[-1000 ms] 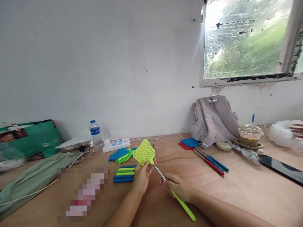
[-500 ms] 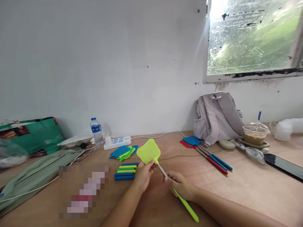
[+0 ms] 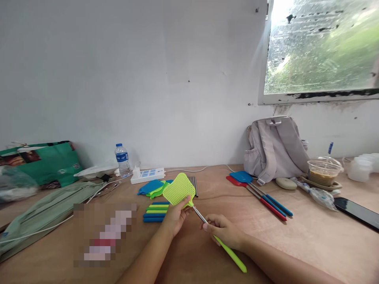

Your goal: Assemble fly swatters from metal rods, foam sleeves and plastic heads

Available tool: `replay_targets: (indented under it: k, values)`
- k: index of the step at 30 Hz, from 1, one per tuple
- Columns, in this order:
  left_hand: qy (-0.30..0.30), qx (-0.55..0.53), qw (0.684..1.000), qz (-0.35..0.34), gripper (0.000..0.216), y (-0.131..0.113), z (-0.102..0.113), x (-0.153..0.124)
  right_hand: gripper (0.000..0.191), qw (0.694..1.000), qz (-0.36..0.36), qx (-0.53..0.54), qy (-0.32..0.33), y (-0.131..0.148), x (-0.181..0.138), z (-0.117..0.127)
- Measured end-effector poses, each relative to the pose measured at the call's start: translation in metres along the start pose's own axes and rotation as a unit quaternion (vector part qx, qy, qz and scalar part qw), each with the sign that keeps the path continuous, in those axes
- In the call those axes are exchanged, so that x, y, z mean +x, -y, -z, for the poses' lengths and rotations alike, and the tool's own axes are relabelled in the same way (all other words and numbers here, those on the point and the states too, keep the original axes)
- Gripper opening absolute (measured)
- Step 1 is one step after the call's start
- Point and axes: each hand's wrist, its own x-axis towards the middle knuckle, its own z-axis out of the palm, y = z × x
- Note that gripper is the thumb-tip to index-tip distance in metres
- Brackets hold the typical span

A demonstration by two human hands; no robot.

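I hold a lime-green fly swatter [image 3: 179,190] over the wooden table [image 3: 296,240]. My left hand [image 3: 175,217] pinches the base of its mesh head. My right hand [image 3: 222,230] is wrapped round the top of its green handle [image 3: 231,255], where the metal rod [image 3: 200,214] enters. Just behind my left hand lie several loose blue and green handles [image 3: 155,212] and a small pile of blue and green swatter heads [image 3: 153,187]. A few bare metal rods [image 3: 193,184] lie beside the pile.
Two finished swatters, red and blue [image 3: 260,196], lie to the right before a grey backpack [image 3: 275,149]. A drink cup [image 3: 324,171], a phone [image 3: 358,212], a power strip [image 3: 148,175], a water bottle [image 3: 122,159], a green bag [image 3: 44,162] and green cloth [image 3: 44,217] ring the table.
The swatter head has tipped slightly left and lower in my left hand. My right hand keeps its grip on the handle. My view has turned a little to the left.
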Motion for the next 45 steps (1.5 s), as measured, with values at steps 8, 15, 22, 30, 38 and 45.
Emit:
replay_targets:
  k: [8,15,22,30,38,45]
  values:
    - [-0.092,-0.043,0.988,-0.116,0.026,-0.029,0.018,0.014,0.041,0.999,-0.001,-0.010,0.045,0.005,-0.004,0.008]
    - [-0.111,-0.034,0.979,-0.165,0.027,-0.020,0.012,0.011,0.041,0.992,0.049,-0.118,-0.021,0.004,-0.009,-0.002]
    - [-0.088,-0.024,0.989,-0.115,0.022,-0.012,0.000,0.006,0.038,0.978,0.087,-0.182,-0.057,-0.001,-0.010,-0.001]
    - [-0.042,-0.007,0.992,-0.117,0.026,-0.010,-0.009,0.004,0.041,0.971,0.083,-0.214,-0.065,0.003,-0.012,-0.002]
    - [0.002,0.060,0.990,-0.127,0.033,-0.018,-0.003,0.008,0.046,0.994,0.043,-0.084,-0.058,-0.002,-0.011,-0.004]
    - [0.039,0.095,0.983,-0.152,0.044,-0.031,0.011,0.011,0.046,0.983,0.067,-0.104,-0.134,-0.002,-0.017,0.026]
